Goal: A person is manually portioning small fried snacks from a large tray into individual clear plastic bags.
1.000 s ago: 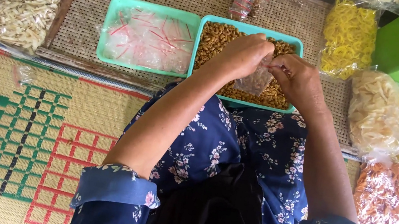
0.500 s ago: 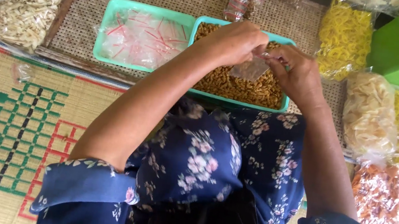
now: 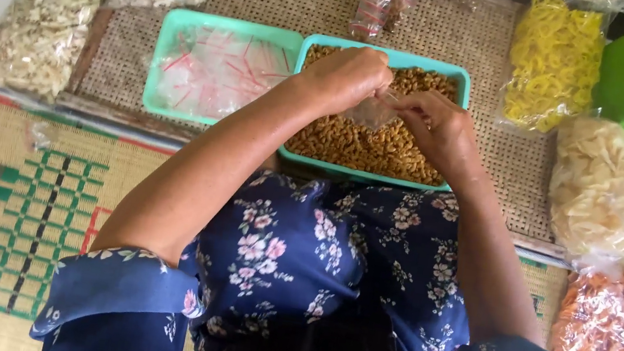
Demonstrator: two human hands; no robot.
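From the head camera we see our left hand (image 3: 348, 77) and right hand (image 3: 432, 128) meeting over the teal tray (image 3: 464, 81) of brown snacks (image 3: 350, 144), both grips pinched shut on a small clear plastic bag (image 3: 372, 112) held just above the snacks. Beside it on the left sits a second teal tray (image 3: 172, 28) holding empty clear bags (image 3: 215, 73).

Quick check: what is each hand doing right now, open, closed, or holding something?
Left hand: closed, pinching the small clear plastic bag over the tray of brown snacks.
Right hand: closed, pinching the same bag's other side.
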